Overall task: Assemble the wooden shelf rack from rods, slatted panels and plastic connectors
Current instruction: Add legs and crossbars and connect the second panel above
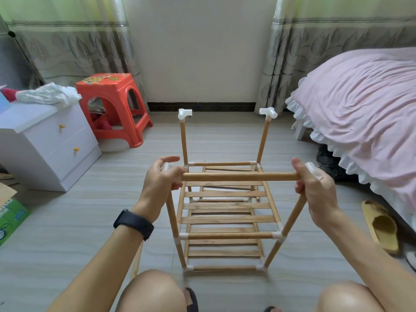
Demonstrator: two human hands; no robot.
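My left hand (163, 179) and right hand (315, 188) each grip a connector (311, 167) capping the rod (240, 177); I'd press both evenly onto the front uprights (295, 212).

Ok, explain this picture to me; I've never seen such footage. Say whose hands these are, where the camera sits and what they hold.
No machine here: a person wears one camera on the head, looking down at their own hands. The left hand and right hand each grip an end of a wooden rod, at the white connectors capping the near uprights. The half-built rack stands on the tiled floor, slatted panels already fitted. The two far uprights end in bare connectors. A red stool and a bed stand nearby.
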